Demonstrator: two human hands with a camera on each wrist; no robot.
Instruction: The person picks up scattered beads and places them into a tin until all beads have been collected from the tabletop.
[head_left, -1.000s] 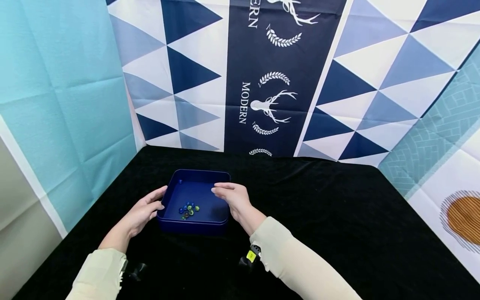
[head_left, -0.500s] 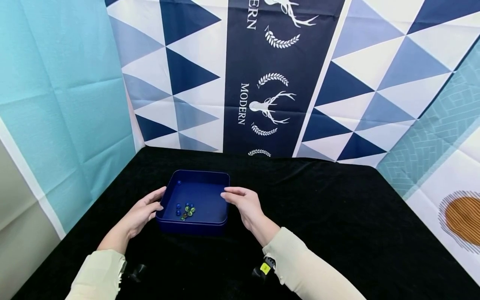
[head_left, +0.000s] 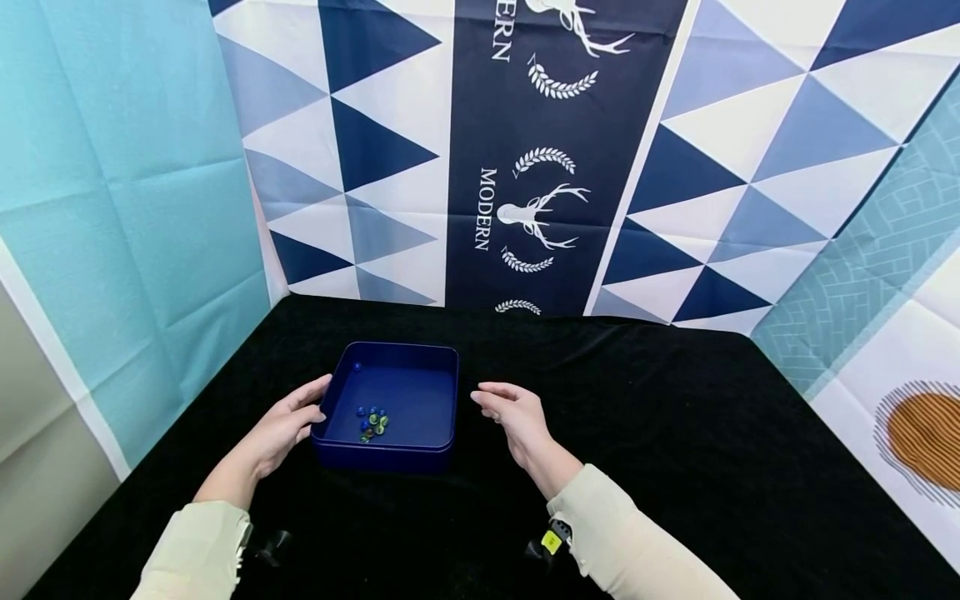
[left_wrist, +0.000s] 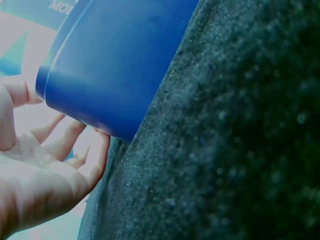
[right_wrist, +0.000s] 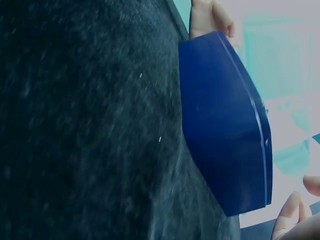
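A dark blue rectangular open box (head_left: 382,459) stands on the black cloth. Several glass marbles (head_left: 383,422), some blue and some green-yellow, are gathered near its front left part. One lone blue marble (head_left: 357,367) lies in its far left corner. My left hand (head_left: 281,427) rests against the left side of the box, its fingertips touching the wall (left_wrist: 105,75) in the left wrist view. My right hand (head_left: 519,419) hovers apart from the box on its right, fingers loosely bent. In the right wrist view a gap shows between its thumb and fingers; its palm is mostly hidden.
Black cloth (head_left: 675,433) covers the table on all sides of the box. Patterned fabric (head_left: 397,167) hangs behind it, with a turquoise sheet (head_left: 135,208) at the left and another printed sheet (head_left: 900,333) at the right.
My right hand has moved from over the right rim outward to the right, away from the box. Some marbles have rolled slightly. The left hand has stayed at the box's side.
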